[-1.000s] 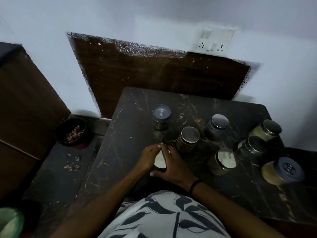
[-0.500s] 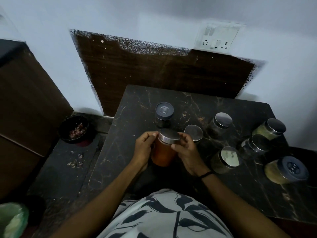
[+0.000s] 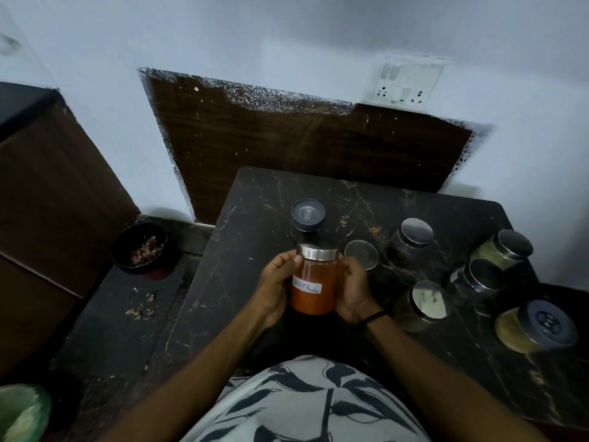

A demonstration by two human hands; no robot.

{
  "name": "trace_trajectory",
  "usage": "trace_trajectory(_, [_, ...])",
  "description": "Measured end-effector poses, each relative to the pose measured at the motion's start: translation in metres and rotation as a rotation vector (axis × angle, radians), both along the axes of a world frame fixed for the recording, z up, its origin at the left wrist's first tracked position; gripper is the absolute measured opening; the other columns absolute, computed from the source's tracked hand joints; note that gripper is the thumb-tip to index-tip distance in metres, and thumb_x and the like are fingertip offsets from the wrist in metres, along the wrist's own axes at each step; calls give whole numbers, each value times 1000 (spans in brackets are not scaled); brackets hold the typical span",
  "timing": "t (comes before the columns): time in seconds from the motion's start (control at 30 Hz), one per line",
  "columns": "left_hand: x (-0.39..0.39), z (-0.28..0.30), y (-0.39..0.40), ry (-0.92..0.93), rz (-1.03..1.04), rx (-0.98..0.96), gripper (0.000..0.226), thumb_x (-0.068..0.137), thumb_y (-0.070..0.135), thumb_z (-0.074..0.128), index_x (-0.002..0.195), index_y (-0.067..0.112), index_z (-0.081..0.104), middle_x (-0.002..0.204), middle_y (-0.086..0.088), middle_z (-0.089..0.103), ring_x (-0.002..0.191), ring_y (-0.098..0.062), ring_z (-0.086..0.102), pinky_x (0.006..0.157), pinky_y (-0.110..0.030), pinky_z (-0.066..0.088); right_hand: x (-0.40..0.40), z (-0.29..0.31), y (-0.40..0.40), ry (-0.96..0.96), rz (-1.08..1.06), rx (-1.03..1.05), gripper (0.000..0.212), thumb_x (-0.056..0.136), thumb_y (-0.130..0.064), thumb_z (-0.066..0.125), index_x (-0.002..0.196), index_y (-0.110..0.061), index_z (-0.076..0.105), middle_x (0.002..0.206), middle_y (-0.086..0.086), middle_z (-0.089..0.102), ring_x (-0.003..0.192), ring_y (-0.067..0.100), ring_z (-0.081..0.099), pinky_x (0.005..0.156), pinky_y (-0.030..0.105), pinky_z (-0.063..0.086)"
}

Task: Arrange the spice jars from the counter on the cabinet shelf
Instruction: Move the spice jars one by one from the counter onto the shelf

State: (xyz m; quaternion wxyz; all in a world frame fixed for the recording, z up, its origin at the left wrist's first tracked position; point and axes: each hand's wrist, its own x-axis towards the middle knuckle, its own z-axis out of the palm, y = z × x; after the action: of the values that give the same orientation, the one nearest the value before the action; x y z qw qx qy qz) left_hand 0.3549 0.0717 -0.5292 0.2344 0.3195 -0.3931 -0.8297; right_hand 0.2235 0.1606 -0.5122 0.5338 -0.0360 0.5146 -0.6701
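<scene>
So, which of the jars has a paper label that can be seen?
Only the orange powder jar held between both hands; its white handwritten label faces the camera.

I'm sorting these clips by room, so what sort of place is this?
Most likely a home kitchen. Lidded spice jars stand on a dark marble-look counter, both hands hold a jar labelled as chilli powder, and a small bowl of scraps sits on a lower ledge beside a wall socket.

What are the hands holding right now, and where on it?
Both hands, left and right, hold the orange spice jar by its opposite sides.
</scene>
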Motion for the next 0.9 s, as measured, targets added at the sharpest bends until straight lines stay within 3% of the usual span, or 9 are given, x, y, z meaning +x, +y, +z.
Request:
trace_trajectory(0.2, [-3,-6,1,-7,64,7,44,76,31,74,113,9,65,109,-13,73,105,-32,65,94,-48,53,2,-12,-1,27,30,10,54,100,-42,30,125,-5,61,124,22,65,112,35,62,94,49,50])
trace_trajectory(0.4, [-23,27,-27,25,66,-76,62,73,37,78,124,7,59,123,-16,68,113,-33,67,86,-43,60,-20,16,-22,156,70,-117,56,93,-49,39,128,-11,60,125,19,65,114,35,62,86,45,53])
trace_trajectory(0.53, [-47,74,-52,115,112,-132,73,65,39,83,125,5,59,122,-16,69,106,-29,69,79,-37,60,-40,63,-46,254,81,-275,61,85,-38,50,134,-2,50,130,24,60,115,37,60,92,50,51])
trace_trajectory(0.63, [-70,115,-69,206,149,-162,63,69,31,83,122,3,61,115,-17,70,98,-25,70,73,-34,59,-60,103,-64,335,96,-379,57,82,-24,52,134,0,47,127,23,60,112,33,60,95,47,49])
trace_trajectory(0.77, [-99,187,-87,322,203,-239,40,73,23,81,108,9,66,103,-12,73,90,-22,71,71,-33,60,-88,174,-88,473,88,-473,43,76,-20,54,118,-11,61,113,10,70,103,23,66,86,39,55])
trace_trajectory(0.9, [-125,269,-97,418,236,-315,41,70,23,79,106,9,65,105,-15,70,90,-25,69,76,-38,60,-111,249,-107,589,53,-587,34,77,-26,60,109,-15,66,106,7,73,96,21,70,73,34,57])
